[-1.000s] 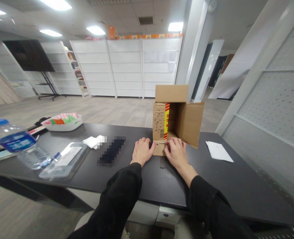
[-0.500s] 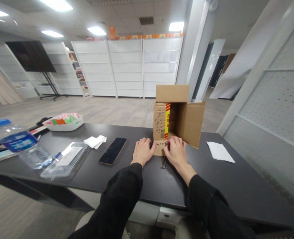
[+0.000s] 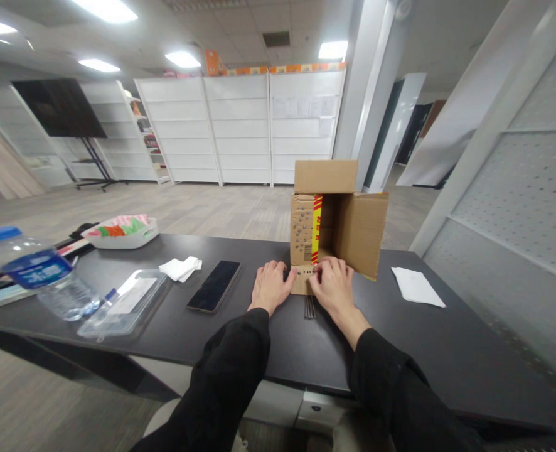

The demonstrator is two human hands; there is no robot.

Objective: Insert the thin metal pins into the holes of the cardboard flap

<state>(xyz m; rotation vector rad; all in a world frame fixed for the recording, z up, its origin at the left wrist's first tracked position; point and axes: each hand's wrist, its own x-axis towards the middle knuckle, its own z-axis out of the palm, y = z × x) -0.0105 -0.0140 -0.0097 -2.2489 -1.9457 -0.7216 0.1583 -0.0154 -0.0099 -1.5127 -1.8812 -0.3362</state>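
A cardboard box (image 3: 302,226) stands on the table with its opening and a side flap turned towards me; grey round spots dot its front panel beside yellow-and-red tape. Its low front flap (image 3: 300,287) carries a row of small dark dots. From under this flap several thin metal nails (image 3: 310,307) stick out towards me. My left hand (image 3: 271,287) holds the flap's left edge with the thumb, its other fingers curled beside it. At the flap's right side my right hand (image 3: 333,285) is closed in a pinch near the dots; whatever sits between its fingertips is hidden.
Left of my hands lie a phone (image 3: 214,285), white tissues (image 3: 180,269) and a clear plastic case (image 3: 125,307). A water bottle (image 3: 45,276) and a white basket (image 3: 130,238) with colourful contents are farther left. Folded white paper (image 3: 418,287) lies at right.
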